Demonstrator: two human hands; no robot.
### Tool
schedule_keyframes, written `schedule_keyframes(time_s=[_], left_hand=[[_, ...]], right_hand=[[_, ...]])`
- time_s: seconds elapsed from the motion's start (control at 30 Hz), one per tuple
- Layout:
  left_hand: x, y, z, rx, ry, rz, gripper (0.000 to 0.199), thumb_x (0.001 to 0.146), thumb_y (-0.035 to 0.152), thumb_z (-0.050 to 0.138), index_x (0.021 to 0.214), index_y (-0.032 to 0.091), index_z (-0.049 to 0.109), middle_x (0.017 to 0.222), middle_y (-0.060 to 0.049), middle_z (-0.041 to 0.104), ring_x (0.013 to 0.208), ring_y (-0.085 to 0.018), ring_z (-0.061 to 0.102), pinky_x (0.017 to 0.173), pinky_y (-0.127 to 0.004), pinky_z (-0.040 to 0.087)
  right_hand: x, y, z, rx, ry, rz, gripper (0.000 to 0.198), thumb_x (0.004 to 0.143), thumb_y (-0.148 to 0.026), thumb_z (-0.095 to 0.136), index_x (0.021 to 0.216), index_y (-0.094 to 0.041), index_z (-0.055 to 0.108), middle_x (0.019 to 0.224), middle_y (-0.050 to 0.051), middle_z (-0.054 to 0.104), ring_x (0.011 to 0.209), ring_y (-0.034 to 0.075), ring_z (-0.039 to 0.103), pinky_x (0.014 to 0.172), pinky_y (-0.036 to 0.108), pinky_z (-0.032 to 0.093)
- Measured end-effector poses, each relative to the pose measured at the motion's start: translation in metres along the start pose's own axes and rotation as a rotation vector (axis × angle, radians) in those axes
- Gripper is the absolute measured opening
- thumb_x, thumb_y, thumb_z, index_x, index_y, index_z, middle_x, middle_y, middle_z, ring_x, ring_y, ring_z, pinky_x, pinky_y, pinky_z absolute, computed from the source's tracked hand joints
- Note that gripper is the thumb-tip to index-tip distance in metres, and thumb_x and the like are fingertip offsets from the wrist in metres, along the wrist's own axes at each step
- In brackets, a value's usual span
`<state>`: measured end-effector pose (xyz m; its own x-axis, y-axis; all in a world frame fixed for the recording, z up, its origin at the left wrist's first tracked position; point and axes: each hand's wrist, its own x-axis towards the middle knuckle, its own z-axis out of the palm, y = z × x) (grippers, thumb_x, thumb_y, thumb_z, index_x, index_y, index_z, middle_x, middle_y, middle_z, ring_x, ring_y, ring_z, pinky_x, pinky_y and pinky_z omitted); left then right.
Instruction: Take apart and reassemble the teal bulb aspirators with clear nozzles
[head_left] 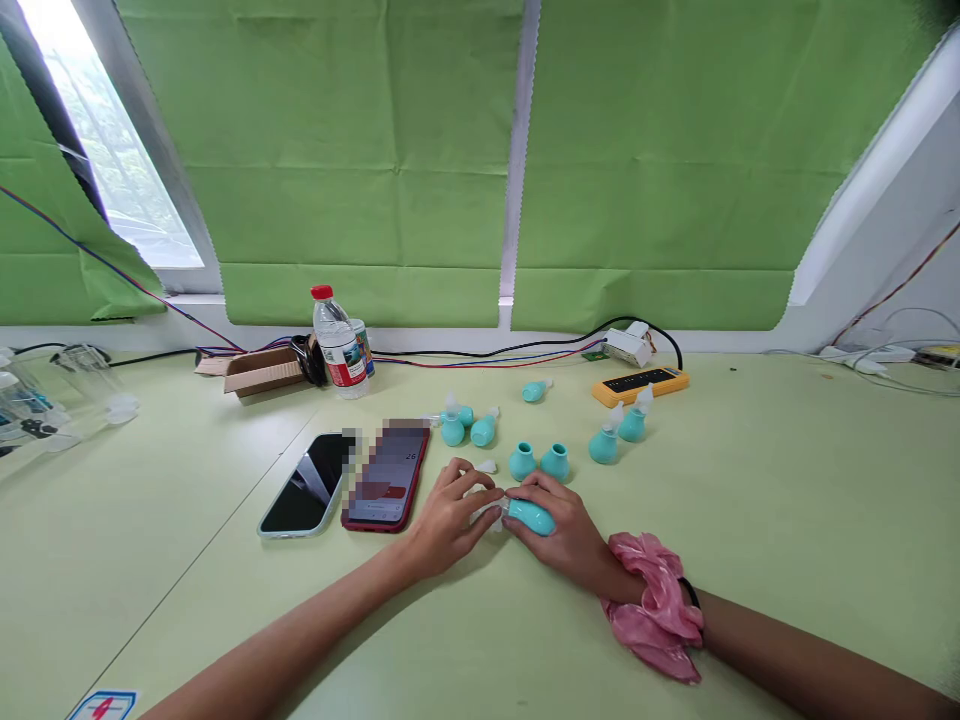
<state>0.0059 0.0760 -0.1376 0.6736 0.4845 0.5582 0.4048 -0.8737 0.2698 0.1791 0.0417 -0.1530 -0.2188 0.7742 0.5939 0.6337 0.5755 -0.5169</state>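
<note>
My right hand (559,525) is wrapped round a teal squeeze bulb (532,517) lying on its side, its mouth pointing left. The fingers of my left hand (456,512) pinch a clear, whitish nozzle (495,508) at that mouth; whether it sits inside the bulb is hidden by the fingertips. Just beyond my hands stand two open teal bulbs without nozzles, a left bulb (522,461) and a right bulb (555,462). A loose whitish tip (487,467) lies near my left fingers.
Bulbs with clear nozzles stand at the right (603,446) and back left (452,429); another bulb (534,391) lies farther back. Left of my hands are a red-cased phone (386,478) and a pale-cased phone (309,487). Behind are a bottle (341,345), cardboard box (262,371) and yellow power strip (640,385).
</note>
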Motion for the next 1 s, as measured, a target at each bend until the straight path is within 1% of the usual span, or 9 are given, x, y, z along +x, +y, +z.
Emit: schedule_keyframes(time_s=[0.13,0.23,0.33,0.5,0.6,0.7,0.87,0.93,1.0], left_hand=[[-0.001,-0.003,0.002,0.198,0.045,0.104,0.017,0.081,0.018,0.043,0.093,0.017,0.055,0.089,-0.006,0.057,0.085,-0.019,0.04,0.071,-0.035,0.037],[-0.003,-0.004,0.002,0.345,0.012,0.214,0.017,0.081,0.013,0.04,0.093,0.015,0.053,0.089,-0.008,0.057,0.087,-0.02,0.041,0.071,-0.037,0.036],[-0.005,-0.004,0.004,0.376,-0.019,0.265,0.018,0.081,0.009,0.037,0.091,0.014,0.052,0.087,-0.009,0.056,0.085,-0.019,0.042,0.07,-0.036,0.036],[0.002,-0.002,0.004,0.199,0.07,0.141,0.013,0.082,0.015,0.04,0.079,0.014,0.053,0.076,-0.006,0.056,0.078,-0.016,0.042,0.067,-0.031,0.039],[0.009,-0.001,-0.002,0.094,0.025,0.129,0.013,0.081,0.015,0.041,0.076,0.015,0.053,0.075,-0.005,0.056,0.075,-0.015,0.042,0.067,-0.028,0.04],[0.009,0.0,-0.004,0.123,-0.012,0.115,0.014,0.082,0.015,0.04,0.076,0.015,0.053,0.076,-0.005,0.054,0.077,-0.016,0.041,0.066,-0.029,0.039],[0.001,0.001,0.004,0.336,-0.071,0.07,0.015,0.081,0.009,0.035,0.079,0.014,0.049,0.079,-0.007,0.051,0.081,-0.02,0.039,0.066,-0.034,0.036],[0.0,0.001,0.006,0.327,-0.052,0.047,0.015,0.081,0.008,0.033,0.079,0.014,0.046,0.078,-0.007,0.05,0.08,-0.02,0.038,0.066,-0.035,0.035],[0.0,0.003,0.006,0.219,0.019,-0.013,0.013,0.082,0.009,0.032,0.077,0.014,0.042,0.075,-0.006,0.048,0.078,-0.019,0.037,0.065,-0.034,0.036]], right_hand=[[0.001,0.0,0.001,0.033,0.045,0.003,0.017,0.068,-0.022,0.057,0.085,-0.019,0.058,0.076,0.004,0.054,0.069,0.015,0.054,0.062,0.028,0.047],[0.002,-0.001,0.002,0.066,0.056,0.016,0.014,0.068,-0.021,0.057,0.082,-0.019,0.059,0.073,0.004,0.055,0.067,0.015,0.054,0.06,0.028,0.047],[0.002,-0.002,0.002,0.075,0.069,0.025,0.013,0.068,-0.022,0.057,0.081,-0.019,0.06,0.072,0.004,0.055,0.066,0.015,0.054,0.059,0.028,0.047],[0.001,-0.001,0.002,0.035,0.084,-0.001,0.014,0.069,-0.022,0.057,0.082,-0.018,0.06,0.072,0.004,0.055,0.065,0.015,0.054,0.058,0.028,0.047],[0.0,0.001,0.002,-0.018,0.08,-0.038,0.017,0.069,-0.022,0.057,0.085,-0.019,0.06,0.075,0.005,0.054,0.067,0.015,0.054,0.058,0.028,0.047],[-0.003,0.002,0.002,-0.106,0.06,-0.089,0.019,0.07,-0.022,0.055,0.088,-0.018,0.059,0.078,0.007,0.053,0.069,0.016,0.054,0.057,0.028,0.047],[-0.003,0.002,0.002,-0.148,0.056,-0.122,0.019,0.072,-0.02,0.053,0.089,-0.016,0.059,0.078,0.008,0.053,0.069,0.016,0.053,0.056,0.028,0.046],[-0.001,-0.001,0.001,-0.088,0.083,-0.089,0.018,0.071,-0.021,0.054,0.087,-0.016,0.058,0.078,0.007,0.053,0.07,0.016,0.053,0.058,0.028,0.046],[0.003,-0.005,0.0,-0.001,0.105,-0.034,0.016,0.069,-0.022,0.056,0.084,-0.017,0.058,0.076,0.006,0.054,0.07,0.016,0.053,0.061,0.029,0.046]])
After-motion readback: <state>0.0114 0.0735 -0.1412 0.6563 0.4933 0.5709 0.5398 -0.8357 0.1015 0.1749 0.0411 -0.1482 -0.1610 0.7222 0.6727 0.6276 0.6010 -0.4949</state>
